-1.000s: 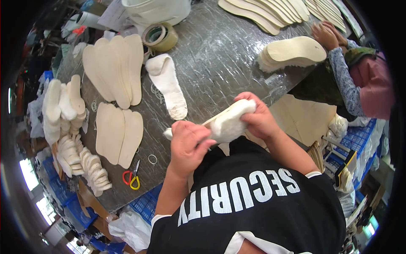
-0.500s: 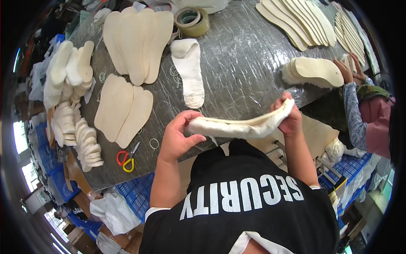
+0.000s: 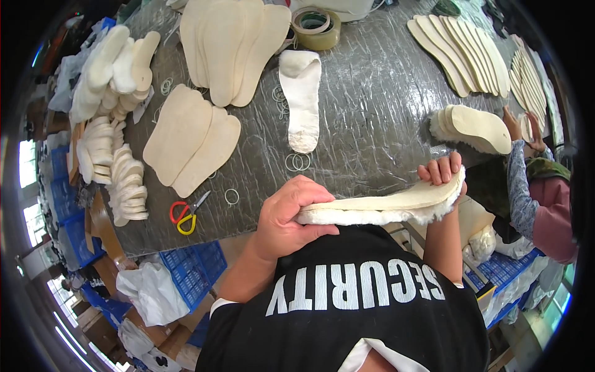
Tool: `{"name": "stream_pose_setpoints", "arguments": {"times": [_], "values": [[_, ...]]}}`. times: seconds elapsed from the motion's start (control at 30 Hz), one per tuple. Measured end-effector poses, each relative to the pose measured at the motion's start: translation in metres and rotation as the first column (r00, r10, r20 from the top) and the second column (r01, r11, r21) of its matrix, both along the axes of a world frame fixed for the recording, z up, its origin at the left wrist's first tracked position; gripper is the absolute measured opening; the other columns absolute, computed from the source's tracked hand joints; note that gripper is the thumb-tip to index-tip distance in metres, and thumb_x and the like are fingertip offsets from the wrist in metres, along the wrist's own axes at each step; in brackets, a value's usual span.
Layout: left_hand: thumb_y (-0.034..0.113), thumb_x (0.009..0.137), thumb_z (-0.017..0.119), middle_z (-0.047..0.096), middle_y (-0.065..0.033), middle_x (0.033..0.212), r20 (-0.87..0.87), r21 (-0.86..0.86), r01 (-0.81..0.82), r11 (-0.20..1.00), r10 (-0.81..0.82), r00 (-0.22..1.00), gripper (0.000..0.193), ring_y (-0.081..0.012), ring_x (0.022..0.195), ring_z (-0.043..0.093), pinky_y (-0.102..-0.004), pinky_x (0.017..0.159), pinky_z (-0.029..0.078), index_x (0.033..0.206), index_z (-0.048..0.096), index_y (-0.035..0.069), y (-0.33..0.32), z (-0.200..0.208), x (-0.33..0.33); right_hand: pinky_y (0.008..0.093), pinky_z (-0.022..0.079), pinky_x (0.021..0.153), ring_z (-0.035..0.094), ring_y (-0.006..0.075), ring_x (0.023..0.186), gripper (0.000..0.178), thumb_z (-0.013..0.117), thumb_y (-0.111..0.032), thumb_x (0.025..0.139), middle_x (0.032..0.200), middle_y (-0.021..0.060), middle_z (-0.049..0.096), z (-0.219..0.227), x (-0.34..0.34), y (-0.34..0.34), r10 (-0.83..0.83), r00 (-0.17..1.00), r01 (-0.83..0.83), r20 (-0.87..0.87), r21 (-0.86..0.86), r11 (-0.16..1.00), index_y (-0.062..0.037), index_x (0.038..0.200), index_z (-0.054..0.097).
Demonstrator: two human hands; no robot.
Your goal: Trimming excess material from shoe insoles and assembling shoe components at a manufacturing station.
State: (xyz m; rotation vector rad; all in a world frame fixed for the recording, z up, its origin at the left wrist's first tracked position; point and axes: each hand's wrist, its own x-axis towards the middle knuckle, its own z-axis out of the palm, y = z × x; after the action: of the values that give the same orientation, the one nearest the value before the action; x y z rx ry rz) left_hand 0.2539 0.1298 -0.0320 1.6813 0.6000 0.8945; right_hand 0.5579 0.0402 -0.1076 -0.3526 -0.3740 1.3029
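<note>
Between my hands is a pair of cream insoles [image 3: 378, 203], laid together, with white fleece showing along the lower edge. My left hand [image 3: 291, 214] pinches one end between thumb and fingers. At the other end, the fingers of my right hand [image 3: 443, 173] curl over the top; its thumb is hidden. Past my hands, a single white fleecy insole [image 3: 302, 102] lies on the table with its far end folded over. Two pale rubber bands [image 3: 297, 162] rest just below it. Scissors [image 3: 189, 214] with one red and one yellow handle lie left of my left hand.
Flat insoles [image 3: 229, 49] fan out at the back left, with more insoles [image 3: 189, 139] nearer. Fleecy insole stacks [image 3: 127, 186] line the left edge. Tape rolls [image 3: 319, 34] stand at the back. At right, a co-worker's hands [image 3: 524, 130] are beside an insole pile [image 3: 474, 127].
The held insoles have turned, so their cream upper face now shows more. Both hands have shifted right and nearer in view. My right fingers now lie over the top. The view itself has shifted.
</note>
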Motion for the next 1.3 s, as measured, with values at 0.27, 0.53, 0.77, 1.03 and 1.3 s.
{"name": "stream_pose_setpoints", "arguments": {"times": [0.27, 0.53, 0.77, 1.03, 1.3], "values": [[0.011, 0.07, 0.081, 0.067, -0.0099, 0.085, -0.003, 0.055, -0.037, 0.998, 0.038, 0.999, 0.024, -0.0192, 0.075, 0.061, -0.0287, 0.063, 0.047, 0.084, 0.064, 0.002, -0.002, -0.001, -0.004, 0.0328, 0.036, 0.067, 0.051, 0.0161, 0.065, 0.017, 0.065, -0.023, 0.082, 0.07, 0.0014, 0.057, 0.006, -0.004, 0.007, 0.012, 1.0, -0.013, 0.019, 0.023, 1.0, -0.0142, 0.085, 0.05], [0.024, 0.063, 0.083, 0.065, -0.005, 0.088, -0.328, 0.455, 0.056, 0.889, 0.109, 0.938, 0.042, -0.0223, 0.078, 0.061, -0.0373, 0.075, 0.04, 0.095, 0.062, 0.007, 0.005, 0.021, 0.003, 0.0351, 0.037, 0.067, 0.052, 0.019, 0.067, 0.015, 0.063, -0.017, 0.079, 0.072, 0.0042, 0.059, 0.018, -0.005, 0.007, 0.008, 0.998, -0.008, 0.057, -0.006, 1.0, -0.0122, 0.087, 0.051], [0.022, 0.056, 0.083, 0.064, -0.0019, 0.088, -0.327, 0.543, 0.02, 0.839, 0.19, 0.926, 0.045, -0.0198, 0.078, 0.061, -0.0387, 0.074, 0.037, 0.094, 0.062, 0.01, 0.002, 0.027, 0.003, 0.0361, 0.039, 0.068, 0.053, 0.0202, 0.07, 0.015, 0.062, -0.014, 0.08, 0.077, 0.0064, 0.06, 0.023, -0.006, 0.006, 0.005, 1.0, -0.004, 0.029, -0.023, 1.0, -0.0107, 0.09, 0.052], [0.012, 0.062, 0.08, 0.063, -0.0044, 0.078, -0.292, 0.513, 0.039, 0.857, 0.132, 0.947, 0.031, -0.0218, 0.067, 0.059, -0.0382, 0.069, 0.04, 0.087, 0.061, 0.007, -0.001, 0.013, -0.001, 0.0372, 0.042, 0.068, 0.057, 0.0238, 0.076, 0.017, 0.062, -0.012, 0.08, 0.081, 0.0092, 0.061, 0.023, -0.007, 0.005, 0.054, 0.998, -0.055, 0.04, 0.021, 0.998, -0.0095, 0.094, 0.053], [0.018, 0.068, 0.079, 0.064, -0.0063, 0.079, -0.362, 0.432, 0.121, 0.893, 0.049, 0.931, 0.029, -0.0226, 0.069, 0.06, -0.0404, 0.076, 0.041, 0.086, 0.061, 0.005, -0.004, 0.017, -0.001, 0.0373, 0.042, 0.065, 0.058, 0.025, 0.076, 0.016, 0.063, -0.009, 0.081, 0.083, 0.0114, 0.063, 0.023, -0.008, 0.005, 0.094, 0.994, -0.097, 0.056, 0.039, 0.995, -0.0086, 0.095, 0.056]]}}
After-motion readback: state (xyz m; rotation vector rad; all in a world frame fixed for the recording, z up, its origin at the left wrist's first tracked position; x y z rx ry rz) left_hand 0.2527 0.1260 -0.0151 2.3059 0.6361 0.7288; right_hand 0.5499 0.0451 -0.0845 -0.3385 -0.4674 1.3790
